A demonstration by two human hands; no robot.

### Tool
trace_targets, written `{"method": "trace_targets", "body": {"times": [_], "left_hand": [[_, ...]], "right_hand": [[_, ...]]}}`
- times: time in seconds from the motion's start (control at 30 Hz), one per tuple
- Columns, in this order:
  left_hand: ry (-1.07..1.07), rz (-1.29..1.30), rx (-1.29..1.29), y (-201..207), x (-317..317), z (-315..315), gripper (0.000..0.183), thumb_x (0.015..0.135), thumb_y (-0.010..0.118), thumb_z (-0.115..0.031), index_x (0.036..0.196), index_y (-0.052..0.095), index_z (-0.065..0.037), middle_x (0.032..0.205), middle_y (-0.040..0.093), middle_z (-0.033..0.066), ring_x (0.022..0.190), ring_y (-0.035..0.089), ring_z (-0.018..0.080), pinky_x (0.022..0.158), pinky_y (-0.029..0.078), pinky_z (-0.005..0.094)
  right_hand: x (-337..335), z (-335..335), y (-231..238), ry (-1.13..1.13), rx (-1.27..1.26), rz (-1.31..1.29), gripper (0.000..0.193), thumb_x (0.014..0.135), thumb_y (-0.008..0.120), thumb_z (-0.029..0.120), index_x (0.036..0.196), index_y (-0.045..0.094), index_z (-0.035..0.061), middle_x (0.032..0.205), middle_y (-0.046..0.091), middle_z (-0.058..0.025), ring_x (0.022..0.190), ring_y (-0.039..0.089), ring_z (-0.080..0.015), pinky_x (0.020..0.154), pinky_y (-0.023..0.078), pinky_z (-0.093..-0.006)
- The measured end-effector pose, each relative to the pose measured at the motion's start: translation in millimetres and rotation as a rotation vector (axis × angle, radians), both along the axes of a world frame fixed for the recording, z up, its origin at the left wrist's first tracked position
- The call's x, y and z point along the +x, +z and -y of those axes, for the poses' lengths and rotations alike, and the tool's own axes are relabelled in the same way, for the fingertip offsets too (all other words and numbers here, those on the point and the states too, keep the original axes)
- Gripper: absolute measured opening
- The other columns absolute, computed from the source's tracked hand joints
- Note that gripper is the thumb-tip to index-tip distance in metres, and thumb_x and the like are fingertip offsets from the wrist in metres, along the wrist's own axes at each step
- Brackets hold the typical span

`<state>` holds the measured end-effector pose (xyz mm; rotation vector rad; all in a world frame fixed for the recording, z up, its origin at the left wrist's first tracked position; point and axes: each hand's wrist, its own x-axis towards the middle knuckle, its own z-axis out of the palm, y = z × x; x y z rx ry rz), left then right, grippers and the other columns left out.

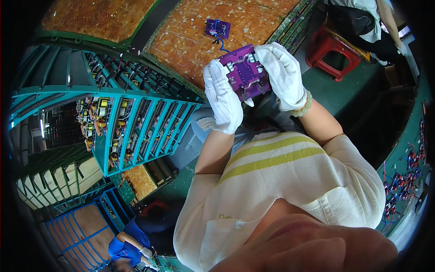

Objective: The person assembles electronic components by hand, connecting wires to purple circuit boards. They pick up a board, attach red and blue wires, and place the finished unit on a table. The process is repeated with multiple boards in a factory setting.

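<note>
Between my two white-gloved hands is a purple circuit board (247,75) with silvery metal parts on its face. My left hand (222,93) grips its left edge, and my right hand (282,72) closes on its right edge. The fingertips behind the board are hidden. A blue wire (221,45) runs from near the top of the held board toward a smaller purple circuit board (217,29), which lies on the brown worktop (181,43) just beyond my hands.
Teal racks (136,131) filled with electronic assemblies stand at the left. A red plastic stool (333,52) is at the far right, beside a seated person (362,22). Another person in blue (127,242) works at the lower left. Several wired parts (401,186) lie along the right.
</note>
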<state>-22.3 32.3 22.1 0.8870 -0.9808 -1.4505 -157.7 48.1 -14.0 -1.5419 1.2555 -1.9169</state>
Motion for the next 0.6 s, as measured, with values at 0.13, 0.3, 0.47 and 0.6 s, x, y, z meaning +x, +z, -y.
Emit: {"method": "trace_targets", "body": {"times": [0.13, 0.3, 0.47, 0.6], "left_hand": [[0.029, -0.016, -0.017, -7, 1, 6, 0.033, 0.102, 0.039, -0.043, 0.103, 0.050, -0.012, 0.093, 0.059, 0.0003, 0.079, 0.065, 0.0093, 0.065, 0.054, 0.0234], [-0.003, 0.040, 0.016, -2, 4, 2, 0.033, 0.102, 0.040, -0.041, 0.101, 0.051, -0.010, 0.089, 0.063, 0.0018, 0.073, 0.066, 0.0098, 0.062, 0.055, 0.0245], [-0.054, 0.069, 0.008, -14, 9, 4, 0.038, 0.101, 0.039, -0.046, 0.099, 0.052, -0.010, 0.084, 0.063, 0.0022, 0.072, 0.066, 0.0099, 0.062, 0.055, 0.0248], [-0.011, 0.166, 0.158, 9, 6, -5, 0.045, 0.098, 0.042, -0.052, 0.100, 0.053, -0.009, 0.084, 0.063, 0.0013, 0.072, 0.065, 0.0109, 0.062, 0.055, 0.0256]], "right_hand": [[1, -3, -5, 0.142, 0.003, 0.208, 0.019, 0.094, 0.053, 0.006, 0.105, 0.064, -0.0050, 0.098, 0.065, -0.0140, 0.090, 0.062, -0.0241, 0.082, 0.049, -0.0313], [4, -9, -2, 0.188, 0.140, 0.350, 0.022, 0.098, 0.050, 0.009, 0.106, 0.064, -0.0058, 0.102, 0.063, -0.0107, 0.093, 0.060, -0.0171, 0.084, 0.048, -0.0281], [7, -9, -10, 0.251, 0.080, 0.457, 0.023, 0.099, 0.050, 0.010, 0.108, 0.063, -0.0061, 0.103, 0.062, -0.0089, 0.095, 0.060, -0.0135, 0.085, 0.047, -0.0255], [8, -8, -5, 0.316, 0.191, 0.669, 0.023, 0.099, 0.052, 0.011, 0.112, 0.062, -0.0049, 0.101, 0.062, -0.0059, 0.094, 0.061, -0.0128, 0.086, 0.048, -0.0261]]}}
